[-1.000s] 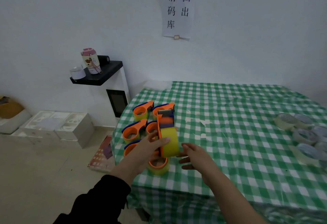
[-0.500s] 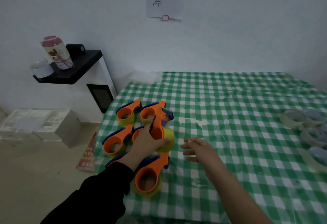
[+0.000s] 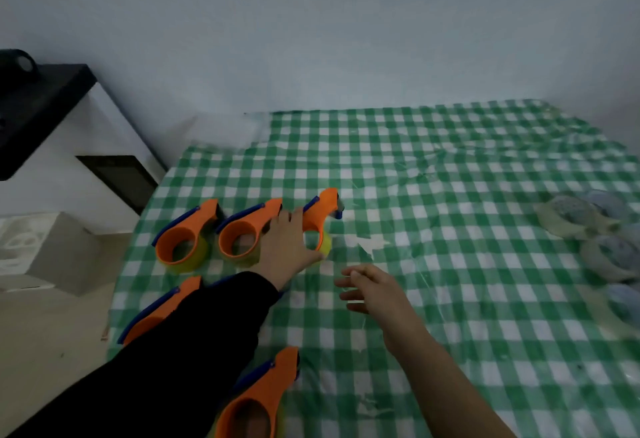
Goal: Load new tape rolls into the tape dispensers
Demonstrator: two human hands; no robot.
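Observation:
Several orange tape dispensers with blue trim and yellow rolls lie on the left part of the green checked table (image 3: 450, 264). My left hand (image 3: 285, 247), in a black sleeve, holds the rightmost dispenser (image 3: 322, 216), which rests on the cloth, with the thumb under its yellow roll. Two more dispensers (image 3: 187, 236) (image 3: 247, 233) lie in a row to its left. Another dispenser (image 3: 159, 313) shows partly from under my sleeve, and one more (image 3: 263, 399) lies near the front edge. My right hand (image 3: 370, 288) hovers over the cloth with relaxed fingers, holding nothing. Clear tape rolls (image 3: 568, 216) lie at the right edge.
A white cabinet (image 3: 104, 146) with a black top stands left of the table against the wall. Grey-white boxes (image 3: 41, 250) sit on the floor at the far left. The table's left edge (image 3: 131, 264) drops off next to the dispensers.
My left hand has brought the loaded dispenser down from upright in the air onto the cloth, at the right end of the back row. My right hand has let go and drawn back. The camera tilted down.

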